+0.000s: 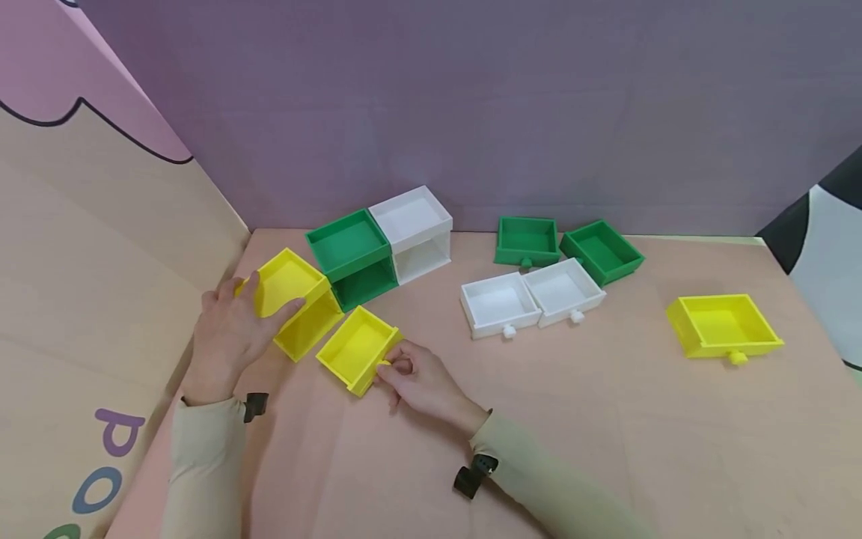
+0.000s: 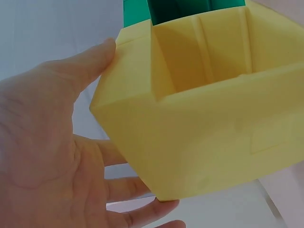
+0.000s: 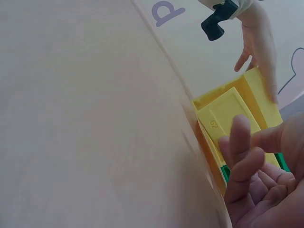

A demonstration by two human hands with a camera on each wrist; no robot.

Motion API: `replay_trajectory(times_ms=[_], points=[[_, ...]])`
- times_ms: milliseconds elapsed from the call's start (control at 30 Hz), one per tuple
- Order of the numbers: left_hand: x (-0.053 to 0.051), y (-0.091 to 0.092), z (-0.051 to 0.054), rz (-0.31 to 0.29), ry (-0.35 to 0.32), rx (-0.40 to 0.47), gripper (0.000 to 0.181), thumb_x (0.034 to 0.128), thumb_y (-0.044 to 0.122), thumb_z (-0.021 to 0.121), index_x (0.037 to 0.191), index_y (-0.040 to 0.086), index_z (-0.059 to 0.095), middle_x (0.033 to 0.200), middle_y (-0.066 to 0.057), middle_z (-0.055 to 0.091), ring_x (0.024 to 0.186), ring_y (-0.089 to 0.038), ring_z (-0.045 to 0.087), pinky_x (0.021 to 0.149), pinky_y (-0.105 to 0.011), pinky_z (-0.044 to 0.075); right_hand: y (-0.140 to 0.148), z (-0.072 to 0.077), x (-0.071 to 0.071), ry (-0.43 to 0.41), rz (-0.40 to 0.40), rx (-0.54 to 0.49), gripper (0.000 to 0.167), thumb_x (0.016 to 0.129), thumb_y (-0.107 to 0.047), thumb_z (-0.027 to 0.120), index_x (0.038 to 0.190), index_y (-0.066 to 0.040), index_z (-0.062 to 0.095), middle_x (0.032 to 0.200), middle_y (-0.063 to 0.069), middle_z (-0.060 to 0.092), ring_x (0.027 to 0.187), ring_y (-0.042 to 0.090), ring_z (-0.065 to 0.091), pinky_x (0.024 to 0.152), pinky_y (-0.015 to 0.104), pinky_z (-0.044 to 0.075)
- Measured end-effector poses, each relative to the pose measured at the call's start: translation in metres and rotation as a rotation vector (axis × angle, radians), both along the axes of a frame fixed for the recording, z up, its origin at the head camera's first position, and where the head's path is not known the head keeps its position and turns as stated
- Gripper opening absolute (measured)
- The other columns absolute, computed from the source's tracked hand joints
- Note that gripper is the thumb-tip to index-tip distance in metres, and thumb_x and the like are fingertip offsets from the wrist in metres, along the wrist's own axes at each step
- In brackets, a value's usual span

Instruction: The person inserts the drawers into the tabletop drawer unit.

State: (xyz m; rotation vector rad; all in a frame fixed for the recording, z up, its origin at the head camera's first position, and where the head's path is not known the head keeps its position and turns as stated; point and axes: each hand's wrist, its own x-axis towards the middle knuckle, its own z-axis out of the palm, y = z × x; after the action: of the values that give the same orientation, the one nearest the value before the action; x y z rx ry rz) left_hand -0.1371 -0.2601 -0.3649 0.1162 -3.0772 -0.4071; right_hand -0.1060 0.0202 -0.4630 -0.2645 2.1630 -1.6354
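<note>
Desk (image 1: 606, 434) before you carries the yellow housing (image 1: 289, 282), boxy, smooth-walled and open-fronted, next to a green housing (image 1: 350, 243). Your left grip (image 1: 229, 333) is clamped on the yellow housing, thumb and fingers at opposite sides. Just in front of its opening you have the yellow drawer (image 1: 357, 346), a shallow, open-topped tray, with your right grip (image 1: 424, 378) pinching the knob (image 1: 382, 364) on its front. Only the right wrist view gives you the drawer's flat underside (image 3: 230, 110) and its small marking (image 3: 213, 124); only the left wrist view, the ridges (image 2: 202, 47) inside the housing; only the head view, the drawer's interior.
</note>
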Motion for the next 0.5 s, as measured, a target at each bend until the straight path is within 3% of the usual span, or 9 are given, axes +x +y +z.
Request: replay_trajectory(times_ms=[233, 500], points=[[0.003, 0.000, 0.000, 0.011, 0.016, -0.016, 0.097, 0.0961, 0.073, 0.057, 0.156, -0.002, 0.044, 0.140, -0.043, 0.051, 0.116, -0.058, 0.046, 0.085, -0.067, 0.051, -0.012, 0.000, -0.003, 0.009, 0.005, 0.003, 0.014, 0.107, -0.021, 0.064, 0.115, -0.010, 0.063, 0.098, 0.005, 0.080, 0.056, 0.020, 0.064, 0.062, 0.025, 0.048], [0.003, 0.001, 0.001, 0.027, 0.005, -0.009, 0.100, 0.0954, 0.074, 0.056, 0.154, -0.005, 0.042, 0.137, -0.041, 0.051, 0.114, -0.056, 0.045, 0.083, -0.063, 0.050, -0.017, -0.005, -0.010, 0.014, 0.019, 0.001, 0.014, 0.108, -0.021, 0.064, 0.116, -0.010, 0.064, 0.101, 0.004, 0.080, 0.056, 0.019, 0.063, 0.063, 0.025, 0.050]])
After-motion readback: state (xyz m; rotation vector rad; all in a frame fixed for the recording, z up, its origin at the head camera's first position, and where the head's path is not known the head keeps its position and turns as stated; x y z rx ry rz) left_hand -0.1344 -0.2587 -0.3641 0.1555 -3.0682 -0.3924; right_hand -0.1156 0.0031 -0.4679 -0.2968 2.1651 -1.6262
